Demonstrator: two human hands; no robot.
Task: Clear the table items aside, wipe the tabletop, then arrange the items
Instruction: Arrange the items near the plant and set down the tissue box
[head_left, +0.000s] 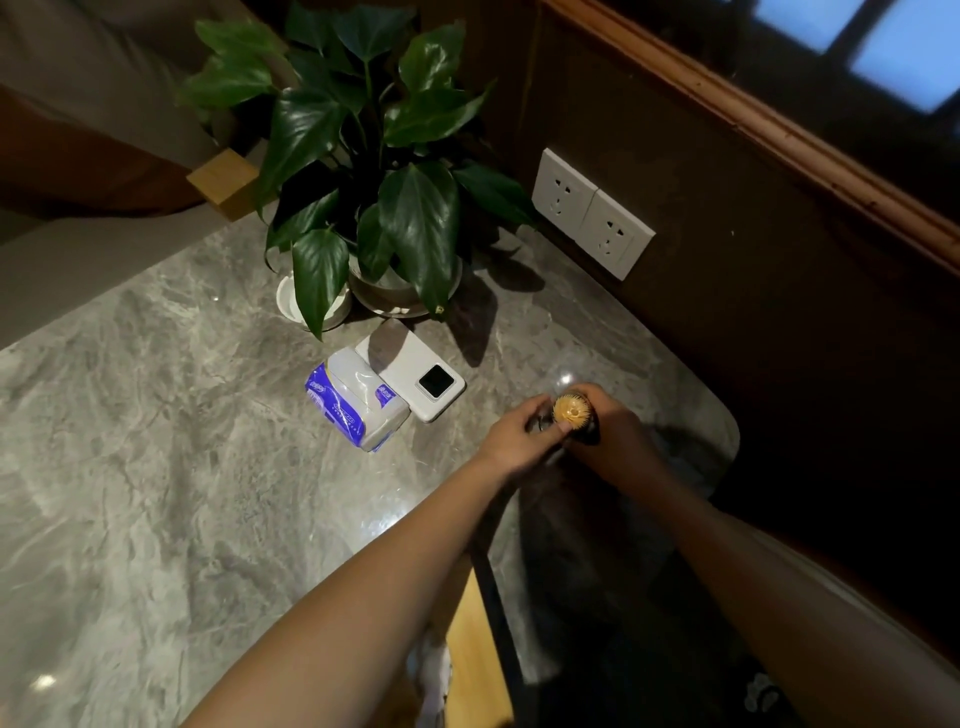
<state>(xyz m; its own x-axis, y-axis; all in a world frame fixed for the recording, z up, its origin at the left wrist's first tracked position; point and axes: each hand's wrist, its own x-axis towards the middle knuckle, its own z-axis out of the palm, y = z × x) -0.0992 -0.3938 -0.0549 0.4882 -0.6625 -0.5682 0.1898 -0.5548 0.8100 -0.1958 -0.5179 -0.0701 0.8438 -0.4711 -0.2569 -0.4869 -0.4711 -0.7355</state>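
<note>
A dark round toothpick holder (574, 410), full of pale toothpicks seen from above, is held near the right edge of the grey marble table (156, 441). My right hand (610, 436) wraps around its body. My left hand (519, 434) pinches something small and dark beside its rim; I cannot make out what. A blue-and-white tissue pack (356, 408) lies mid-table, touching a white phone-like device (413, 376) behind it. A potted green plant (384, 171) in a saucer and a white ashtray (291, 306) stand at the back.
A double wall socket (592, 213) sits on the dark wooden wall to the right. A wooden block (223, 182) shows at the table's far edge. A wooden chair seat (475, 660) lies below the table's near edge, between my arms.
</note>
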